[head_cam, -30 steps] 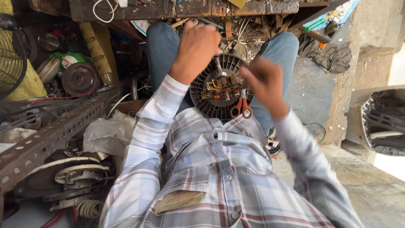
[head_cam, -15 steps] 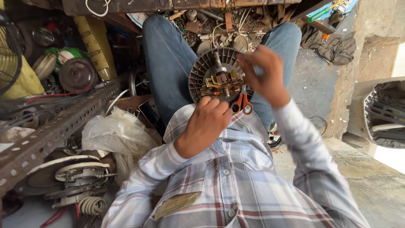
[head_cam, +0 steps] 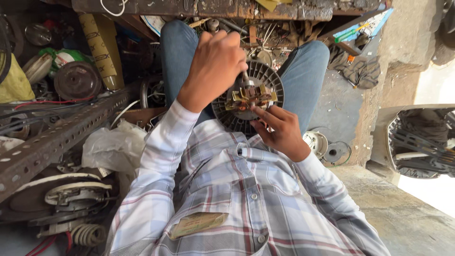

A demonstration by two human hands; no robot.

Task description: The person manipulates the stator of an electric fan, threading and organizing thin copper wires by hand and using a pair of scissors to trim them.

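Right now the round black fan motor point(head_cam: 246, 97) rests in your lap at twelve o'clock, your left hand point(head_cam: 213, 64) pinching a thin tool at its hub while your right hand point(head_cam: 279, 130) steadies the brass-coloured core, seemingly mid-job, casing unopened.

A cluttered workshop corner. A rusty shelf point(head_cam: 213, 7) runs along the top, and a perforated metal angle bar point(head_cam: 61, 135) slants across the left over piled scrap parts, a crumpled plastic bag point(head_cam: 113, 147) and coiled wires. The concrete floor point(head_cam: 403, 213) on the right lies in bright daylight beside a rough plaster wall point(head_cam: 403, 52).
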